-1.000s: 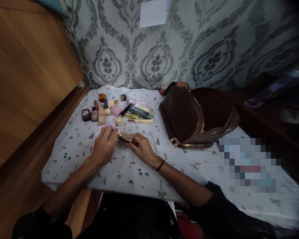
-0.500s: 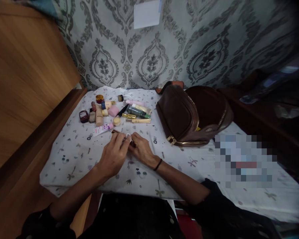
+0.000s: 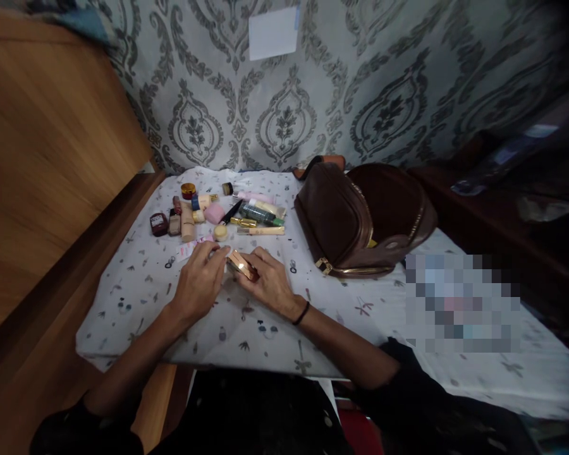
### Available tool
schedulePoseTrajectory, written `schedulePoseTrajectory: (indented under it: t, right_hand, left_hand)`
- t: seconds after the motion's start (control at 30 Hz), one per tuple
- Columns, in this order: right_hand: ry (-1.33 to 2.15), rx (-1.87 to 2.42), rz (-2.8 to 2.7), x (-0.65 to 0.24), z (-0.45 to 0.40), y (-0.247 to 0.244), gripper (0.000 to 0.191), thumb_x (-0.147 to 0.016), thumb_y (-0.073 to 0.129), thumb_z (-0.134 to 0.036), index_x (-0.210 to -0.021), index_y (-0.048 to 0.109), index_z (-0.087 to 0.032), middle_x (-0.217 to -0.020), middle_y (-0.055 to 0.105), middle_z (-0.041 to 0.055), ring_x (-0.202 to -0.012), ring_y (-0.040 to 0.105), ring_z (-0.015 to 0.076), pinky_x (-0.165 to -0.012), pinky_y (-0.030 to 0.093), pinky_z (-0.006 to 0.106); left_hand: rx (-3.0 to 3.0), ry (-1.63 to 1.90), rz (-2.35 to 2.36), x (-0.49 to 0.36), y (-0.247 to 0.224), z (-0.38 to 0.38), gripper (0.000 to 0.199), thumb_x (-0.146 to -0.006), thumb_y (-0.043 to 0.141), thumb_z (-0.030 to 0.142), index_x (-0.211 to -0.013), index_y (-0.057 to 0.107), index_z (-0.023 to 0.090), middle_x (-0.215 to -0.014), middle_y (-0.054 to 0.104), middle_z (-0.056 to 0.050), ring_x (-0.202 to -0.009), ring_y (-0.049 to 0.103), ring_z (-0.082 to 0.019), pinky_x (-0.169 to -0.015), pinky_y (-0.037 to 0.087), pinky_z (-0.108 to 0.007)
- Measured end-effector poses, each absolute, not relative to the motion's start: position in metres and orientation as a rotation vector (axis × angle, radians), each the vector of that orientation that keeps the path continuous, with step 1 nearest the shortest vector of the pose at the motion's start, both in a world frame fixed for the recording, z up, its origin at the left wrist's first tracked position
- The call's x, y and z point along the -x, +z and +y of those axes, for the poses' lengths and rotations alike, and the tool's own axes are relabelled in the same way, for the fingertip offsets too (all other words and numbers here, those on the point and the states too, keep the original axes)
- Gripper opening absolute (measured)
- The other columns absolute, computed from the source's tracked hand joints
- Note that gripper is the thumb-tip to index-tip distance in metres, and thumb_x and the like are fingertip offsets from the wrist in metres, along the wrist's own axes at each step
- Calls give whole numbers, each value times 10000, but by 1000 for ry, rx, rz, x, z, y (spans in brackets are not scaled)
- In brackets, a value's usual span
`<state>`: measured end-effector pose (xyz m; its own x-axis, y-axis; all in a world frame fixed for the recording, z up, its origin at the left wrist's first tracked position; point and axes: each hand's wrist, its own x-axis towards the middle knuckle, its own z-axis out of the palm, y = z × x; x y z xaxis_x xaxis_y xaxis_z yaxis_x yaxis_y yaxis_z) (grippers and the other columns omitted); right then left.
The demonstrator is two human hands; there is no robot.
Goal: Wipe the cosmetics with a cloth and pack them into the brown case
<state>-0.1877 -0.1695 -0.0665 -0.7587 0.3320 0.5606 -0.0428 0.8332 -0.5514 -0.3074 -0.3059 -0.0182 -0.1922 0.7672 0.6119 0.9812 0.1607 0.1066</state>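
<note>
My right hand [image 3: 268,278] is closed around a small shiny gold case [image 3: 241,264], holding it just above the cloth with its bright face turned up. Just left of the case is my left hand [image 3: 200,275], fingers bent and drawn together. Whether something small sits between those fingertips cannot be made out. Beyond my left hand lies a white and pink tube [image 3: 187,249], partly covered by the fingers. A round cream-coloured jar [image 3: 220,233] and a slim beige tube [image 3: 260,231] lie just past both hands.
More cosmetics are grouped behind, among them a dark red bottle [image 3: 159,224], a pink rounded item [image 3: 214,213] and a green-capped clear tube [image 3: 258,213]. An unzipped brown bag [image 3: 334,218] stands to the right. A wooden cabinet [image 3: 57,126] borders the left side.
My left hand has drawn back to the left, away from my right hand. The gold case in my right hand now shows its bright face. The view has shifted slightly.
</note>
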Motion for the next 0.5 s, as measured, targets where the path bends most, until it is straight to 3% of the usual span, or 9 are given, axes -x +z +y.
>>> schedulePoseTrajectory:
  t: [0.13,0.23,0.4,0.5]
  right_hand:
    - [816,104,-2332,191,-169,-75,516,-838,644,-178,-1341,532,-182,-1045,601,88,-1006,583,243,-871,522,369]
    - [888,92,-2277,194,-169,-81,609,-816,615,-123,-1396,444,-194,-1122,612,95,-1047,579,246,-920,511,408]
    - [953,151,-2142,195,-170,-80,284,-803,614,-124,-1073,582,-206,-981,650,53,-918,609,215,-809,519,350]
    - [886,84,-2134,193,-169,-75,237,-808,633,-135,-1036,615,-196,-923,664,52,-893,605,221,-804,508,358]
  left_hand:
    - [1652,-742,-2068,314,-18,-308,256,-994,435,172,-1131,650,146,-1029,628,-106,-1006,604,-240,-894,540,-393]
    - [1636,-810,-2130,319,-19,-308,261,-994,433,196,-1125,657,161,-1021,626,-93,-1001,608,-231,-907,532,-383]
    - [1632,-965,-2241,326,-18,-309,260,-980,452,229,-1117,668,177,-997,628,-66,-977,622,-211,-889,524,-344]
    - [1629,-1007,-2254,329,-20,-309,255,-973,456,233,-1095,674,180,-987,636,-61,-987,621,-211,-889,522,-340]
